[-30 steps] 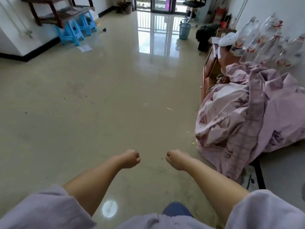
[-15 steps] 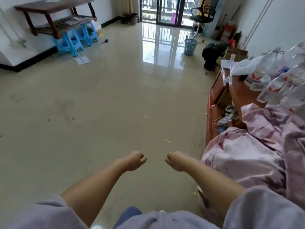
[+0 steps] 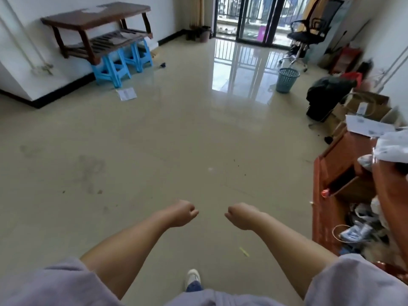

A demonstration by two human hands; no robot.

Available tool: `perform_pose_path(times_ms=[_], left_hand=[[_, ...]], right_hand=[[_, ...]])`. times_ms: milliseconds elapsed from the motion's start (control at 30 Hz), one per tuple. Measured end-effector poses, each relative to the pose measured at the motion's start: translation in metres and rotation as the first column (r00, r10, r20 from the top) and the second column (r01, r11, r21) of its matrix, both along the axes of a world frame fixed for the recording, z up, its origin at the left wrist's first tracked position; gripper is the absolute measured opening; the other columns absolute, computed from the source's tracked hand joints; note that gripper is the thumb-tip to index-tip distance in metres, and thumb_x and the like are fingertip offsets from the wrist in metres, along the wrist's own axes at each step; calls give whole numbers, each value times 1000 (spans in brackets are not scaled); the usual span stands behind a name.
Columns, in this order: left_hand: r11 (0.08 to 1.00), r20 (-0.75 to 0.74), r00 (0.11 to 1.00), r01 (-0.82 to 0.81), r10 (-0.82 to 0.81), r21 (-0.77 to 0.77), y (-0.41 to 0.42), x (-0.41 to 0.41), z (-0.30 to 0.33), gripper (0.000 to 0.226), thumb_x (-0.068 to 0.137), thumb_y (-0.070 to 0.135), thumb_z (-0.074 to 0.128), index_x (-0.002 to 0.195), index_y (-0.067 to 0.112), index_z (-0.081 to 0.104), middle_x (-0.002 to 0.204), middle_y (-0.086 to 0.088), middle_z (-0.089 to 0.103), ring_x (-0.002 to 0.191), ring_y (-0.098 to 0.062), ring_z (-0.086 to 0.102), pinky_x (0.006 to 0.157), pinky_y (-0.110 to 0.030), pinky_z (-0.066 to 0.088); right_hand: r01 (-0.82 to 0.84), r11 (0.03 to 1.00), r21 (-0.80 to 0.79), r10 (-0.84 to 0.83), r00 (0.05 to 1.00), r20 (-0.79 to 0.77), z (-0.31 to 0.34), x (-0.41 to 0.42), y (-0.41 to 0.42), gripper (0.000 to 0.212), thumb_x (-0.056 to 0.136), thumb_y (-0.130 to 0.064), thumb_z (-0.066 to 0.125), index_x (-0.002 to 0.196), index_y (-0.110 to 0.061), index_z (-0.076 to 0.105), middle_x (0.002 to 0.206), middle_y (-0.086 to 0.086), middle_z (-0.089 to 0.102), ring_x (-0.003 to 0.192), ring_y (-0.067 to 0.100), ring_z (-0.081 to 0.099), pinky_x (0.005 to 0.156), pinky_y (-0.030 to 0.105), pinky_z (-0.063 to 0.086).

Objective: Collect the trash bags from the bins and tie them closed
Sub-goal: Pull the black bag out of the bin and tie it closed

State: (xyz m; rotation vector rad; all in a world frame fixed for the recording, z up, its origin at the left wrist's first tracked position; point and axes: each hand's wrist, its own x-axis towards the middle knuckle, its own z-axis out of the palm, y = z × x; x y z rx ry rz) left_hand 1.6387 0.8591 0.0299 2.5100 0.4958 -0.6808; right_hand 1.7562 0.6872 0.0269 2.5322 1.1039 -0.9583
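Observation:
A teal mesh waste bin [image 3: 287, 80] stands on the glossy floor far ahead, near the balcony door. A full black trash bag [image 3: 326, 93] sits on the floor to its right, by the wall. My left hand [image 3: 182, 213] and my right hand [image 3: 240, 215] hang out in front of me over the bare floor, side by side and a short gap apart. Both have their fingers curled into fists and hold nothing. Both hands are far from the bin and the bag.
A brown wooden cabinet [image 3: 331, 195] with cluttered open shelves runs along the right. Cardboard boxes [image 3: 366, 107] stand beyond it. A black office chair [image 3: 309, 34] is by the glass door. A dark wooden bench on blue stools [image 3: 123, 62] stands at the left wall. A paper sheet [image 3: 127, 93] lies on the floor.
The view has moved forward down the room and lifted; the pink bedding on the right has left the frame. Both hands stay curled in front, holding nothing.

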Motion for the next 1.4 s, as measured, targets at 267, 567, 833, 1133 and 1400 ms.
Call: perform_pose_path(times_ms=[267, 567, 833, 1133, 1400], left_hand=[[999, -53, 997, 51, -51, -3, 109, 180, 3, 38, 98, 29, 39, 111, 1, 61, 117, -18, 62, 101, -30, 59, 78, -29, 42], [1000, -24, 1000, 2, -2, 10, 218, 423, -18, 35, 97, 27, 40, 104, 1, 62, 113, -19, 63, 95, -30, 59, 74, -28, 40], [999, -29, 999, -34, 34, 8, 309, 587, -7, 35, 96, 25, 38, 105, 1, 62, 113, -19, 64, 100, -32, 60, 72, -29, 37], [999, -41, 999, -33, 33, 16, 474, 785, -17, 36, 96, 26, 40, 105, -1, 62, 113, -19, 64, 98, -29, 60, 75, -30, 41], [999, -58, 997, 41, -41, 0, 570, 959, -9, 34, 96, 25, 39, 104, 1, 62, 114, -18, 63, 102, -32, 59, 83, -33, 46]], right_hand=[[86, 996, -4, -86, 996, -26, -3, 169, 93, 43, 102, -34, 27, 121, -4, 52, 128, 14, 55, 116, 31, 53, 92, 35, 43], [47, 999, -21, -47, 999, 11, -9, 415, 195, 45, 102, -34, 26, 126, -5, 50, 134, 15, 53, 123, 32, 51, 98, 36, 42], [-65, 998, -27, 66, 998, 19, 8, 595, 302, 40, 103, -28, 25, 130, -7, 46, 134, 14, 51, 121, 32, 50, 96, 36, 42], [1, 999, 38, -2, 1000, 21, -2, 790, 455, 43, 102, -34, 27, 130, -8, 47, 136, 15, 51, 123, 33, 50, 99, 37, 41], [123, 991, 53, -122, 992, -13, -3, 946, 546, 45, 100, -40, 26, 114, -8, 55, 123, 15, 58, 111, 34, 56, 88, 36, 45]])
